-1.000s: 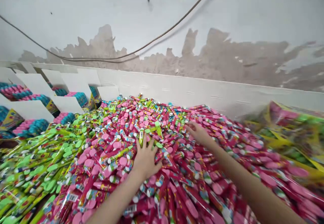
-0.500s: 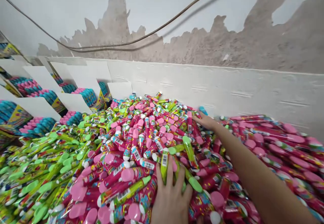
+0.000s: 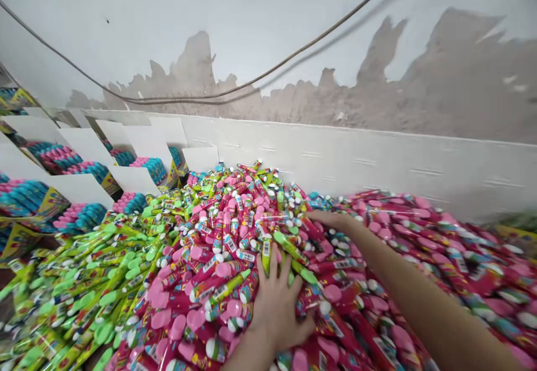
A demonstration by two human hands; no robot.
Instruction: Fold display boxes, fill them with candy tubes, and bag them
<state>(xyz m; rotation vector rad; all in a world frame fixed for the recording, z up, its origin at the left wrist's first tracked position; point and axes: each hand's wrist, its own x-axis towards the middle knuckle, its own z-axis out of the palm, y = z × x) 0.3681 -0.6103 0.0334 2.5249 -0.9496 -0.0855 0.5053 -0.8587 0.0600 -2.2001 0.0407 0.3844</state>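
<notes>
A large heap of wrapped tubes with pink caps (image 3: 226, 270) fills the middle. My left hand (image 3: 277, 304) lies spread on it, fingers apart, touching a green tube with a barcode (image 3: 267, 250). Another green tube (image 3: 293, 248) with a light green cap lies just beyond its fingertips. My right hand (image 3: 329, 220) reaches over the far right part of the heap, beside pink tubes; its fingertips are sunk among them, so its grip is hidden.
Green tubes (image 3: 96, 276) spread over the left. Display boxes (image 3: 79, 192) packed with pink and blue items stand at the back left. A white board (image 3: 335, 153) runs behind the heap, under a wall with a hanging cable (image 3: 268, 73).
The view has shifted, with the wall lower and more of the right side showing. Several tubes near my right hand have moved, and my left hand's thumb is spread wider.
</notes>
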